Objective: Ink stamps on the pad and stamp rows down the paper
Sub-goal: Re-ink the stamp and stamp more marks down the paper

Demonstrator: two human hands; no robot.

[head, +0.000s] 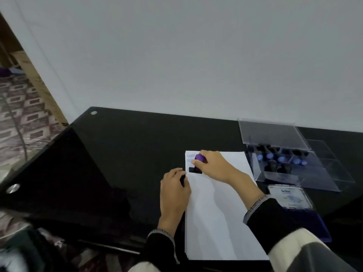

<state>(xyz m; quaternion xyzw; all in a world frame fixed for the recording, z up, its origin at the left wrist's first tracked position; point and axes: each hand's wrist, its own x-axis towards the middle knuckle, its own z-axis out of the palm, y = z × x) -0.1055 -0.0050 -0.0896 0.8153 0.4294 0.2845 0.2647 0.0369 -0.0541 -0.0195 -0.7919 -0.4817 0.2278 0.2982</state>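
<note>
A white sheet of paper (216, 213) lies on the black glass table (117, 154). Near its top left corner are blue stamped words. My right hand (213, 165) grips a stamp (198, 163) with a purple top and black base, pressed down on the paper just below those words. My left hand (173, 187) rests on the paper's left edge with fingers curled against it. The ink pad (306, 216) lies open to the right of the paper, its lid with a white label raised at the back.
A clear plastic box (290, 163) with its lid up stands at the back right and holds several black stamps with blue tops. The table's left edge runs diagonally, with patterned floor beyond. A white wall rises behind the table.
</note>
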